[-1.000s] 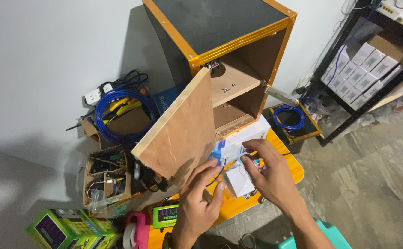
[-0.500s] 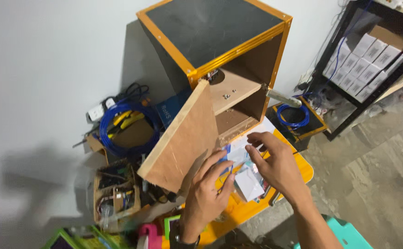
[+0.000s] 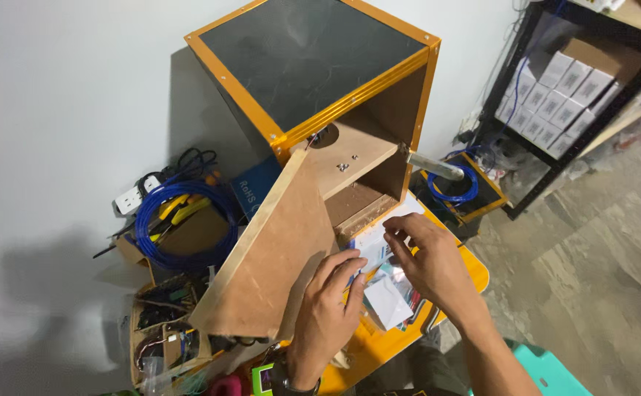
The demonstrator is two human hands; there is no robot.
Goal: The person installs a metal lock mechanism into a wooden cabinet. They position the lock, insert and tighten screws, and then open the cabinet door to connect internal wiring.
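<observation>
Item: white packet (image 3: 370,251) — a small, flat plastic packet, held over the orange tray (image 3: 474,275) just in front of the cabinet's (image 3: 313,66) open lower bay. Right hand (image 3: 430,260): thumb and forefinger pinched shut on the packet's upper edge, other fingers loosely curled. Left hand (image 3: 328,315): fingers bent, tips touching the packet's lower left corner; whether it truly gripped could not be told. A thin orange-and-blue piece showed between the hands, too small to identify.

Step, as judged: the packet was being handled or opened with both hands. The next move would call for a steady pinch on one side and a firm hold on the other — small contents could spill onto the tray.

Beneath the hands: a white card (image 3: 388,301) and other packets lying on the tray. Left of them: the cabinet's wooden door (image 3: 269,257), swung open and tilted. Inside: a shelf (image 3: 353,154) with a few screws. Further left: a blue cable coil (image 3: 177,227) with yellow pliers (image 3: 177,209) and a white power strip (image 3: 129,199). Right: a black rack (image 3: 577,73) of white boxes.
</observation>
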